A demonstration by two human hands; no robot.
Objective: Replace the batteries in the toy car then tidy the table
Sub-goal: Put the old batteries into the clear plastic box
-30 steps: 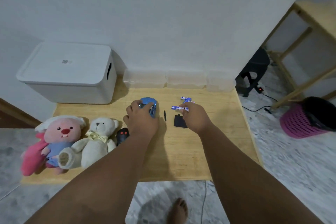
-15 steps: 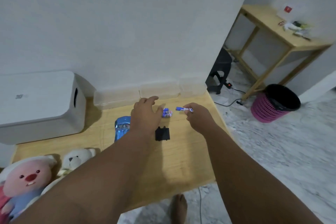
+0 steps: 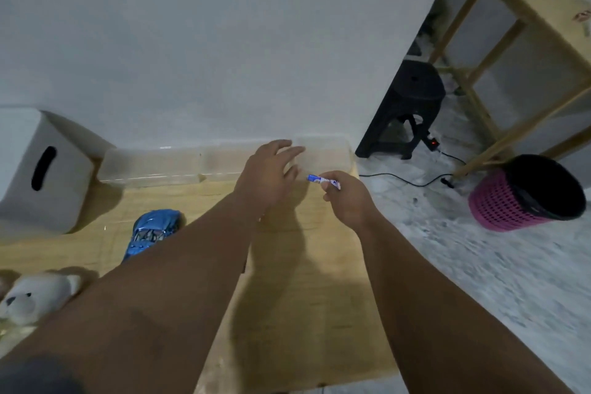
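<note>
Pinching a blue-white battery [image 3: 323, 181], the right hand [image 3: 347, 198] is near clear plastic boxes [image 3: 323, 155] w/ left hand [image 3: 267, 177] spread wide.

right grip [image 3: 347, 198] pinches a battery [image 3: 323, 181] just beside left grip [image 3: 268, 176], fingers spread by the rear clear box [image 3: 326, 153]; blue car [image 3: 150, 232] lies left on counter [image 3: 303, 297].

Wooden table [image 3: 303, 313] is standing against the white wall. White storage box [image 3: 38, 169] is sitting on its rear left part. Row of clear plastic containers [image 3: 150, 166] is lining the back edge by the wall. Blue toy car [image 3: 150, 233] is lying left of centre, near the box. White teddy bear [image 3: 35, 297] is lying front left, partly cut off.
</note>
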